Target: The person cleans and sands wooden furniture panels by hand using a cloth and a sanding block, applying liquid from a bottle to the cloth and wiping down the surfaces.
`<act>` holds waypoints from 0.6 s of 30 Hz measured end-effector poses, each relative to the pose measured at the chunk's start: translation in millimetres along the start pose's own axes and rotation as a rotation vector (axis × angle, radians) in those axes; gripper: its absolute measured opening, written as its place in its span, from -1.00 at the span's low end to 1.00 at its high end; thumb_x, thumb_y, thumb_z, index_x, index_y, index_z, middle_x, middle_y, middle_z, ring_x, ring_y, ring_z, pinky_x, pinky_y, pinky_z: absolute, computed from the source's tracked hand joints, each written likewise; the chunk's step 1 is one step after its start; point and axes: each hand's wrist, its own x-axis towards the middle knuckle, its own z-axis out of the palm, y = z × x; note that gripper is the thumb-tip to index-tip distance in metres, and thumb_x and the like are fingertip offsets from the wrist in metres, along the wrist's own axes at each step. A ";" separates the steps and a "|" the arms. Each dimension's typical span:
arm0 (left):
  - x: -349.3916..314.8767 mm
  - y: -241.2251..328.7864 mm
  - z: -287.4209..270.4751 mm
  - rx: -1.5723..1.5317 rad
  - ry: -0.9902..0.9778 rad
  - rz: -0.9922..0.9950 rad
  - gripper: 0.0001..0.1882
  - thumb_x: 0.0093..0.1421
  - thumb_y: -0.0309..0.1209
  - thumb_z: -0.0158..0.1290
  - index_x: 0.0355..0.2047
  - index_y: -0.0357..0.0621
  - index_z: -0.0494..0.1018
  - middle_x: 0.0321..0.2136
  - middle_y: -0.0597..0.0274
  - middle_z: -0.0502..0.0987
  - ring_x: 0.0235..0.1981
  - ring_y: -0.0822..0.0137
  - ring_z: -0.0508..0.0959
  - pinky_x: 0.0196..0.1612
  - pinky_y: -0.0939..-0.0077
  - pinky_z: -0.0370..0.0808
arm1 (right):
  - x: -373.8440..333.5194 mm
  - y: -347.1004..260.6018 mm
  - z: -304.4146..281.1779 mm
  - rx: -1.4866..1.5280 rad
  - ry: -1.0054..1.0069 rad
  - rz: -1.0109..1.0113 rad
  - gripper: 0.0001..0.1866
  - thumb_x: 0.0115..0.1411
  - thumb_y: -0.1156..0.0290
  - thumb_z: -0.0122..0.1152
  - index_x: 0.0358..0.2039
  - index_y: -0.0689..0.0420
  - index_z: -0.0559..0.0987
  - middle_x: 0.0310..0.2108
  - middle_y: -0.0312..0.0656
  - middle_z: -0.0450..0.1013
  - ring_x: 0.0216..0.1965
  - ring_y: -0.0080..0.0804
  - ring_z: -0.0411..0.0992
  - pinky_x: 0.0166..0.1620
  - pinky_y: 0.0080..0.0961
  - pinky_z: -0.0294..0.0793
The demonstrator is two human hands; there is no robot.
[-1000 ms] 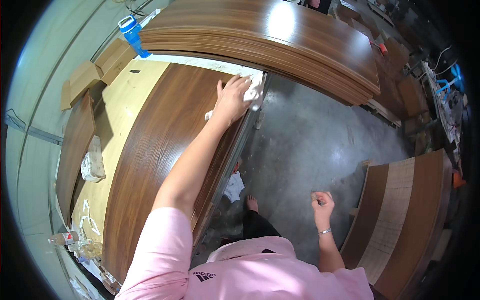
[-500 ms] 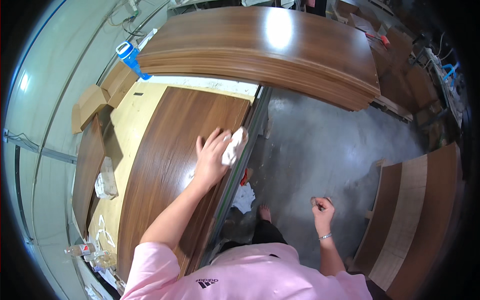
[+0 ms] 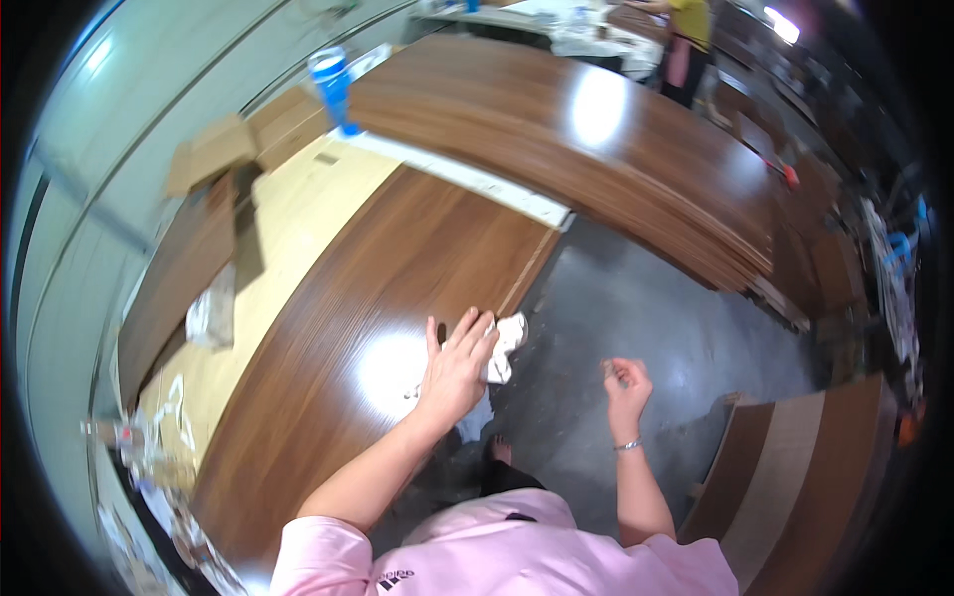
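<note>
My left hand (image 3: 459, 368) lies over the right edge of a brown wood-grain panel (image 3: 378, 268), its fingers stretched across the surface. A crumpled white cloth (image 3: 509, 343) is held at the thumb side, over that edge. My right hand (image 3: 626, 387) hangs above the floor, away from the panels. Its fingers are curled together around something small and dark that I cannot make out. Small pale specks show on the panel beside my left wrist.
Ahead is a stack of brown panels (image 3: 556, 149), with a blue bottle (image 3: 334, 91) at its left corner. More panels (image 3: 775, 487) stand at right. Open cardboard (image 3: 214, 154), a wrapped white block (image 3: 212, 310) and a plastic bottle (image 3: 114, 432) are left. A person (image 3: 686, 40) stands far back.
The view has tilted and shifted, bringing a far table and a person in yellow into sight. My left hand stays with the cloth at the panel edge; my right hand remains curled.
</note>
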 end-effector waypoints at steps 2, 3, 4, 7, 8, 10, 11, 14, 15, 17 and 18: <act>-57.6 3.9 -28.6 0.003 -0.055 -0.070 -0.26 -0.22 -0.67 0.19 0.09 -0.07 0.43 0.25 0.20 0.37 0.33 0.13 0.28 0.30 -0.46 -0.09 | 12.1 -23.1 19.0 0.015 -0.019 -0.082 -0.93 0.11 0.65 0.29 -0.37 0.31 0.59 -0.37 -0.31 0.39 -0.41 -0.64 0.32 -0.31 -0.67 0.37; -88.0 8.7 -45.5 0.011 -0.046 -0.144 -0.26 -0.22 -0.67 0.19 0.09 -0.07 0.43 0.25 0.20 0.37 0.33 0.13 0.28 0.30 -0.46 -0.09 | 16.6 -34.4 28.6 0.057 -0.038 -0.085 -0.94 0.13 0.66 0.27 -0.35 0.31 0.59 -0.36 -0.32 0.40 -0.41 -0.64 0.32 -0.31 -0.68 0.36; -113.9 12.4 -59.5 0.044 -0.098 -0.179 -0.29 -0.16 -0.65 0.17 0.11 -0.07 0.41 0.26 0.22 0.36 0.34 0.16 0.27 0.30 -0.45 -0.05 | 19.2 -43.3 40.6 0.058 -0.106 -0.088 -0.94 0.13 0.66 0.27 -0.35 0.31 0.59 -0.36 -0.32 0.40 -0.41 -0.64 0.32 -0.31 -0.68 0.36; -199.4 19.9 -89.2 0.073 -0.088 -0.340 -0.33 -0.11 -0.55 0.21 0.11 -0.02 0.43 0.26 0.29 0.37 0.32 0.24 0.30 0.30 -0.43 -0.04 | 17.3 -74.6 87.1 0.227 -0.207 -0.179 -0.90 0.15 0.67 0.23 -0.30 0.29 0.59 -0.35 -0.34 0.40 -0.38 -0.64 0.33 -0.30 -0.67 0.36; -230.1 23.5 -94.2 0.123 -0.032 -0.394 -0.38 -0.08 -0.50 0.21 0.09 0.00 0.45 0.23 0.29 0.41 0.30 0.23 0.34 0.30 -0.42 -0.05 | 12.9 -86.8 101.3 0.210 -0.256 -0.207 -0.89 0.15 0.67 0.22 -0.28 0.30 0.59 -0.35 -0.34 0.41 -0.37 -0.63 0.33 -0.28 -0.66 0.37; -287.9 30.3 -104.8 0.236 0.066 -0.506 -0.50 0.01 -0.39 0.20 0.03 0.05 0.49 0.14 0.27 0.50 0.23 0.20 0.43 0.30 -0.41 -0.05 | 1.8 -106.2 128.0 0.180 -0.356 -0.237 -0.87 0.17 0.68 0.19 -0.25 0.31 0.59 -0.30 -0.33 0.44 -0.31 -0.62 0.38 -0.20 -0.65 0.41; -313.5 35.1 -114.6 0.288 0.077 -0.559 -0.53 0.03 -0.38 0.19 0.02 0.05 0.50 0.13 0.26 0.51 0.22 0.19 0.44 0.29 -0.41 -0.06 | -2.1 -110.7 138.5 0.217 -0.401 -0.241 -0.86 0.19 0.67 0.18 -0.22 0.30 0.58 -0.27 -0.32 0.47 -0.26 -0.60 0.42 -0.13 -0.64 0.43; -421.9 41.7 -135.8 0.420 0.191 -0.716 -0.59 0.09 -0.37 0.17 0.00 0.02 0.52 0.10 0.19 0.53 0.20 0.15 0.46 0.33 -0.29 -0.04 | -28.4 -140.7 166.7 0.261 -0.530 -0.289 -0.84 0.20 0.66 0.18 -0.19 0.28 0.59 -0.26 -0.33 0.49 -0.22 -0.60 0.44 -0.10 -0.63 0.44; -461.5 46.1 -144.2 0.462 0.261 -0.780 -0.62 0.11 -0.36 0.16 -0.02 0.01 0.53 0.08 0.15 0.54 0.18 0.13 0.47 0.34 -0.25 -0.04 | -36.5 -147.6 174.9 0.273 -0.569 -0.306 -0.84 0.21 0.65 0.19 -0.19 0.28 0.59 -0.26 -0.33 0.49 -0.22 -0.60 0.44 -0.10 -0.63 0.44; -525.5 60.9 -172.0 0.570 0.331 -1.029 -0.68 0.14 -0.39 0.13 -0.06 -0.06 0.56 0.04 0.07 0.56 0.14 0.07 0.50 0.34 -0.16 0.03 | -56.8 -162.2 188.5 0.286 -0.651 -0.315 -0.84 0.21 0.65 0.17 -0.18 0.27 0.60 -0.28 -0.35 0.49 -0.22 -0.61 0.44 -0.10 -0.64 0.43; -561.1 70.5 -185.1 0.594 0.400 -1.112 -0.68 0.15 -0.42 0.12 -0.06 -0.09 0.56 0.02 0.05 0.57 0.13 0.05 0.51 0.32 -0.14 0.08 | -64.8 -169.5 193.7 0.307 -0.722 -0.274 -0.83 0.21 0.65 0.16 -0.17 0.27 0.60 -0.27 -0.34 0.50 -0.21 -0.61 0.44 -0.10 -0.65 0.43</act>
